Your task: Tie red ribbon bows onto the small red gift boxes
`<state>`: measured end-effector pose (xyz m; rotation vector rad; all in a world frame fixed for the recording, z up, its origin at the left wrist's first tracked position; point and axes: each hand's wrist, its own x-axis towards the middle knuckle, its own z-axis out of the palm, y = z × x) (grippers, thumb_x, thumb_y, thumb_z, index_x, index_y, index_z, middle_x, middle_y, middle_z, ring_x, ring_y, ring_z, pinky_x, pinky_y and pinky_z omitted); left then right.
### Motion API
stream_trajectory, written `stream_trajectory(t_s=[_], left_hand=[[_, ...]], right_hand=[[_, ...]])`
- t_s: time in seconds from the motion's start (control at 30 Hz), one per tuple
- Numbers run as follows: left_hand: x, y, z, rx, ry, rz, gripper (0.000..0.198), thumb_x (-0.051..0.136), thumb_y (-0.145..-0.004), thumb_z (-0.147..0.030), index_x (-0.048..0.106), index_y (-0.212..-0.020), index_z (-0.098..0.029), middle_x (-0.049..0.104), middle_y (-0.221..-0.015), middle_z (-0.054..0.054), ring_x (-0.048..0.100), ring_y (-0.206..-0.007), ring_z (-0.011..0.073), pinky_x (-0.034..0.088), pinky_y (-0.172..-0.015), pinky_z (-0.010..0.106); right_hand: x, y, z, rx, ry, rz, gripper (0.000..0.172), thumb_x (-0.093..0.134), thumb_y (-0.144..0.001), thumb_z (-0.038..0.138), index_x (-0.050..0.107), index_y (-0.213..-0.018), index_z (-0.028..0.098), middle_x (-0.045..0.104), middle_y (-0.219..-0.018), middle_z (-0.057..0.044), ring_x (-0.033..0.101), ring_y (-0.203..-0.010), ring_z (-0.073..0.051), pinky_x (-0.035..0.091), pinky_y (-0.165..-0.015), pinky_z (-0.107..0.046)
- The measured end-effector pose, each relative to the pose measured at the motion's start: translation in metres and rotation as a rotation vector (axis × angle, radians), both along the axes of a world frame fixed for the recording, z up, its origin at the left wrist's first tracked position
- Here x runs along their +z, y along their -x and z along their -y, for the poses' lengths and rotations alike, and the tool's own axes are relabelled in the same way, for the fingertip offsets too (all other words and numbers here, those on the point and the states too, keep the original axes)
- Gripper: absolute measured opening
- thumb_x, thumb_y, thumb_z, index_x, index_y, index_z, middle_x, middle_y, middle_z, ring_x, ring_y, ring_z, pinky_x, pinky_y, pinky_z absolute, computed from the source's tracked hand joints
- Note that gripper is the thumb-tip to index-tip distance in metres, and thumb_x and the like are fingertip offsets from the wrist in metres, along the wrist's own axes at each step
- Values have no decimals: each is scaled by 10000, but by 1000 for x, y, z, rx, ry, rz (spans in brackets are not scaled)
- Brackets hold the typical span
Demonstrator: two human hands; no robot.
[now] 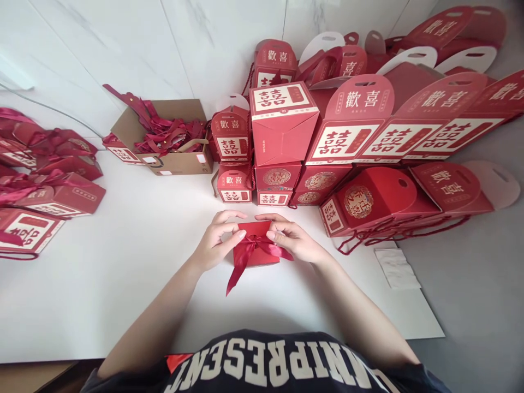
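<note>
A small red gift box [257, 255] sits on the white table [123, 262] right in front of me. A dark red ribbon [245, 256] is tied into a bow on top of the box, and one tail hangs down to the lower left. My left hand [216, 240] pinches the bow's left loop between thumb and fingers. My right hand [291, 238] pinches the right loop, its fingers curled over the box top.
Stacked red gift boxes [282, 123] with handles fill the back and right. A cardboard carton [174, 139] of red ribbons stands at the back left. More red boxes [36, 207] lie at the left edge. A white tissue [397, 267] lies right.
</note>
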<state>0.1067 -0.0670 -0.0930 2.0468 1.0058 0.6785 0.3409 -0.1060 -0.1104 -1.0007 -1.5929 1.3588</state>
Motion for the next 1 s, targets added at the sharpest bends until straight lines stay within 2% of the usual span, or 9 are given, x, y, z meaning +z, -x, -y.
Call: stream_trajectory(t_s=[0.2, 0.33, 0.43, 0.5, 0.57, 0.67, 0.77, 0.87, 1.0], left_hand=[[-16, -1, 1, 71, 123, 139, 358, 508, -912, -313, 477, -581, -181, 616, -1195, 98, 577, -1110, 236, 462, -974, 409], [-20, -3, 3, 69, 155, 183, 363, 516, -913, -319, 459, -583, -180, 614, -1185, 95, 591, -1085, 225, 467, -964, 395], [-21, -5, 6, 107, 159, 217, 373, 538, -906, -338, 474, -575, -181, 623, -1152, 94, 596, -1079, 223, 452, -989, 401], [-23, -6, 8, 139, 157, 235, 389, 550, -901, -359, 488, -560, -182, 630, -1135, 93, 592, -1095, 226, 448, -1000, 398], [-24, -6, 8, 150, 159, 246, 410, 547, -903, -383, 511, -548, -180, 632, -1133, 94, 590, -1104, 227, 447, -1004, 393], [-24, -6, 8, 152, 166, 253, 419, 542, -906, -404, 563, -552, -180, 633, -1135, 96, 600, -1091, 231, 459, -992, 394], [-24, -7, 8, 158, 159, 261, 402, 550, -904, -386, 586, -559, -184, 634, -1124, 90, 606, -1088, 231, 464, -984, 394], [-24, -11, 9, 166, 123, 267, 406, 545, -905, -365, 543, -543, -182, 637, -1106, 86, 608, -1074, 222, 466, -986, 389], [-23, -14, 11, 168, 34, 236, 407, 541, -907, -320, 443, -537, -181, 638, -1108, 79, 614, -1032, 201, 467, -976, 383]], right_hand=[[-10, 4, -3, -30, 31, -59, 417, 531, -923, 512, 568, -659, 191, 550, -1352, -86, 500, -1291, -237, 373, -1080, -374], [-4, 3, 3, -150, -48, 13, 251, 542, -933, 452, 606, -850, 224, 547, -1333, -73, 490, -1282, -220, 345, -1090, -382], [6, -4, 11, -257, -197, 190, 179, 555, -931, 408, 607, -905, 239, 597, -1100, -73, 562, -1083, -216, 405, -996, -382], [12, -9, 15, -241, -259, 301, 200, 570, -920, 405, 594, -828, 228, 584, -920, -59, 571, -920, -211, 445, -885, -366], [15, -12, 19, -208, -272, 370, 211, 594, -902, 409, 574, -807, 221, 574, -851, -48, 561, -844, -205, 449, -817, -353], [15, -13, 21, -152, -190, 411, 235, 622, -875, 441, 555, -832, 220, 608, -851, -37, 567, -805, -195, 443, -782, -336], [13, -13, 22, -70, 32, 374, 285, 609, -868, 503, 546, -850, 226, 611, -743, 10, 543, -667, -156, 422, -663, -288], [12, -16, 23, 9, 204, 302, 364, 582, -872, 539, 527, -731, 209, 470, -587, 53, 410, -543, -110, 320, -534, -246], [13, -19, 24, 58, 275, 110, 446, 590, -880, 508, 445, -600, 193, 375, -529, 63, 308, -491, -80, 238, -478, -238]])
